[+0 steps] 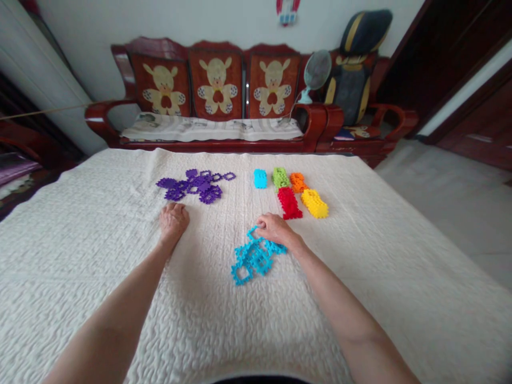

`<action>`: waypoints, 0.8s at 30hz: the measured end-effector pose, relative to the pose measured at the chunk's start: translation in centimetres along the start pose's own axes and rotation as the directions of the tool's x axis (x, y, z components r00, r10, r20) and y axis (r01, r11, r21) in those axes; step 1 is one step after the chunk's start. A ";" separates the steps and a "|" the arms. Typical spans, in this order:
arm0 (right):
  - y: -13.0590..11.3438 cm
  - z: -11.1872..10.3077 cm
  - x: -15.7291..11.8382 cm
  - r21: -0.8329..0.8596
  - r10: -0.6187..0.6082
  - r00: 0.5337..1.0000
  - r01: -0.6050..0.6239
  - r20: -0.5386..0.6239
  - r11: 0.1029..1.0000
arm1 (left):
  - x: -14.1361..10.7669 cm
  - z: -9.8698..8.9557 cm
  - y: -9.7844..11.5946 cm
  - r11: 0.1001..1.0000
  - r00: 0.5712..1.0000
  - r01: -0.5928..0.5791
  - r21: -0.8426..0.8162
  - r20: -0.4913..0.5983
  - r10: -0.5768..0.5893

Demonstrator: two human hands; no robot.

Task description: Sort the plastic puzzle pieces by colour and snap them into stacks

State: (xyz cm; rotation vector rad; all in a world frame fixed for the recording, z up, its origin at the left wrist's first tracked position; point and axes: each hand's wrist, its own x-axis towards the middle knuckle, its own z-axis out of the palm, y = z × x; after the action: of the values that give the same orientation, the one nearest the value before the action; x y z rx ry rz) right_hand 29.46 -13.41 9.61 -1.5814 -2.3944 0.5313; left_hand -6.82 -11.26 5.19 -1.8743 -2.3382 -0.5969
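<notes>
My right hand (275, 228) pinches a light blue toothed square frame (252, 233) at the far end of a loose pile of light blue interlocking pieces (256, 258). My left hand (174, 218) rests on the cloth with its fingers curled in and nothing visible in them. Just beyond it lies a spread pile of purple interlocking pieces (196, 185), some solid and some open frames. Past my right hand stand compact stacks of such pieces: light blue (260, 178), green (280, 178), orange (298, 182), red (289, 203) and yellow (314, 204).
A cream quilted cloth (100, 240) covers the table. Behind its far edge is a wooden sofa (208, 144) with bear-patterned cushions. A small fan (317, 72) stands near a chair with a massage pad (350, 90). Tiled floor (432, 181) shows at the right.
</notes>
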 end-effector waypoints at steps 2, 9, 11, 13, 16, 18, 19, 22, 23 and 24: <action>-0.5 0.2 0.1 -0.044 0.028 1.000 -0.029 -0.002 0.999 | 0.0 0.1 -0.1 1.000 1.000 -0.004 0.005 -0.008 0.004; -0.7 0.7 1.3 0.014 0.113 0.994 -0.113 -0.009 0.993 | 0.2 0.4 -0.3 0.999 0.999 -0.024 0.022 -0.036 0.025; -0.2 0.3 2.0 0.102 0.123 0.989 -0.115 -0.080 0.988 | 0.2 0.6 -0.4 0.999 0.999 -0.023 0.024 -0.035 0.024; 0.3 -0.2 3.0 0.171 0.166 0.973 -0.139 -0.158 0.975 | 0.2 0.7 -0.5 1.000 0.999 -0.022 0.017 -0.040 0.023; 0.9 -1.1 5.1 0.219 0.248 0.936 -0.195 -0.251 0.956 | 0.1 0.8 -0.5 0.999 0.998 -0.031 0.009 -0.052 0.031; 1.2 -1.7 6.8 0.217 0.281 0.913 -0.222 -0.297 0.951 | 0.1 0.9 -0.5 0.999 0.998 -0.036 0.013 -0.051 0.037; 1.3 -2.0 7.8 0.205 0.294 0.903 -0.238 -0.313 0.949 | 0.1 0.9 -0.5 0.999 0.998 -0.037 0.018 -0.049 0.038; 1.6 -2.9 10.3 0.127 0.327 0.879 -0.301 -0.346 0.945 | 0.2 1.0 -0.6 0.999 0.998 -0.038 0.037 -0.047 0.040; 1.7 -3.2 11.1 0.090 0.336 0.872 -0.326 -0.355 0.941 | 0.2 1.0 -0.7 0.998 0.998 -0.040 0.041 -0.047 0.042; 1.9 -3.4 11.7 0.054 0.345 0.865 -0.350 -0.365 0.935 | 0.2 1.1 -0.8 0.998 0.998 -0.040 0.045 -0.048 0.043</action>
State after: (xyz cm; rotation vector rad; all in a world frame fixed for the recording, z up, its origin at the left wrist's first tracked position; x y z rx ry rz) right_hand 27.72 -1.35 11.72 -1.9354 -1.8509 0.2431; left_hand -7.42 -10.79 4.09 -1.8633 -2.2579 -0.5752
